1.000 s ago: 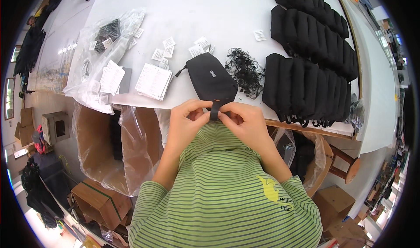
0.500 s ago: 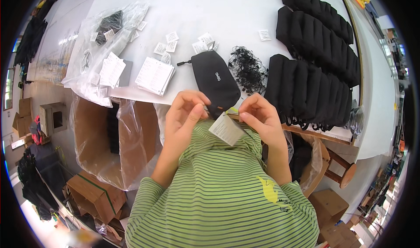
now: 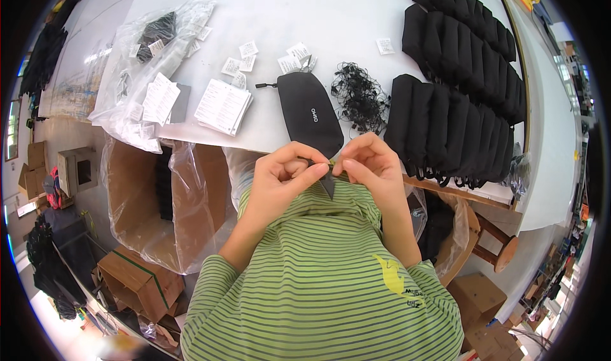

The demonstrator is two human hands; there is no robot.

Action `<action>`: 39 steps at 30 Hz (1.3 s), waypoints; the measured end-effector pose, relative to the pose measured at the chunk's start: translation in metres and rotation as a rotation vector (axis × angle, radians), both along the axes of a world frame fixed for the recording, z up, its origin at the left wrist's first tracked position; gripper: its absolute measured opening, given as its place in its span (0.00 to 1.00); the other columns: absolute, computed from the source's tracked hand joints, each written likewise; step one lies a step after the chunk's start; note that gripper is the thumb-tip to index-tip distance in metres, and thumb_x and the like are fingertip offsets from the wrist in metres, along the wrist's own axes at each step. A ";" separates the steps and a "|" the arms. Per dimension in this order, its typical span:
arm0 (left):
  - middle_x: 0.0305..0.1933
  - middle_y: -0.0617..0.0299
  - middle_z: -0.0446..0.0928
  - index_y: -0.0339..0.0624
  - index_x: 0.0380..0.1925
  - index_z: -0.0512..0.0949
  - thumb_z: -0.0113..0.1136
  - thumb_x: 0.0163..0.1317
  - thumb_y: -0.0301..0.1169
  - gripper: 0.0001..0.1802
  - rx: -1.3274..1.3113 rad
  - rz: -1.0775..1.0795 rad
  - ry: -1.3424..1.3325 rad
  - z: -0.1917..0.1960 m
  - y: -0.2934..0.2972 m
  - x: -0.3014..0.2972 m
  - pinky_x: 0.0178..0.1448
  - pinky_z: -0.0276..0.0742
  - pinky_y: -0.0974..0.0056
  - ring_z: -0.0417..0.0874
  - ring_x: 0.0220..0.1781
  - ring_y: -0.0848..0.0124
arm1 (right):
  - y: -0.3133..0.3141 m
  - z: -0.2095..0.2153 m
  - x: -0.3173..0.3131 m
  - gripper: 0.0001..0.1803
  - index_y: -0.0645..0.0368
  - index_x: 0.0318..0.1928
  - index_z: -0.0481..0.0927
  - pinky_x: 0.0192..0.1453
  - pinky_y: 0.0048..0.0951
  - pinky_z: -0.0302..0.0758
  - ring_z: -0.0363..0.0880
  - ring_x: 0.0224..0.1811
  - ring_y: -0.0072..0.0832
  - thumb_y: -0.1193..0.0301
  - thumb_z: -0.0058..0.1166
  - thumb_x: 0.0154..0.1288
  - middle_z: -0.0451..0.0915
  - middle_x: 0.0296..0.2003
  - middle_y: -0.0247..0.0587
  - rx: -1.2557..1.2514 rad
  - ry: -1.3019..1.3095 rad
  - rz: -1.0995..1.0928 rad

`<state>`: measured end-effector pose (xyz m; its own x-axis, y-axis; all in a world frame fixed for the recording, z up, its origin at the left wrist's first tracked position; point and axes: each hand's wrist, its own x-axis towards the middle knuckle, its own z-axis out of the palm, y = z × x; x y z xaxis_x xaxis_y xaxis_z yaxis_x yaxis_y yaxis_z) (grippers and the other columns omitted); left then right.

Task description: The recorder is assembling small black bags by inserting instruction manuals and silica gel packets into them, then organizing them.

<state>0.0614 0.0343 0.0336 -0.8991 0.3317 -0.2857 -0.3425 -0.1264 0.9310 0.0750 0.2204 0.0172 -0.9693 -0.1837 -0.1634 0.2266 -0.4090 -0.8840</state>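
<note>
A black zip pouch [image 3: 310, 113] lies at the table's front edge, its lower end hanging toward me and its zip pull pointing left. Just below that end my left hand [image 3: 280, 179] and my right hand [image 3: 375, 170] meet, fingertips almost touching. Both pinch with thumb and index finger at the thin black string of a hang tag; the fingers mostly hide the string. The hang tag [image 3: 328, 187] dangles under the fingertips, its dark grey side showing. Right of the pouch is a tangled heap of black strings [image 3: 358, 99].
Rows of black pouches [image 3: 449, 128] stand at the right. Left of the pouch are a stack of white tags [image 3: 221, 106], loose labels [image 3: 247, 62] and a clear plastic bag [image 3: 121, 93]. A plastic-lined carton [image 3: 137, 202] stands below the table's front edge.
My hands have come together, the left moving right toward the right one. The hang tag has turned from its white printed side to its dark side. The pouch has shifted slightly up and left.
</note>
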 end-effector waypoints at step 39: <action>0.13 0.78 0.59 0.38 0.33 0.73 0.58 0.63 0.27 0.05 -0.101 -0.116 -0.031 -0.024 0.002 -0.006 0.25 0.46 0.75 0.53 0.19 0.88 | -0.002 -0.021 -0.002 0.10 0.62 0.47 0.73 0.37 0.19 0.71 0.73 0.31 0.17 0.77 0.54 0.65 0.75 0.30 0.32 0.161 0.042 0.069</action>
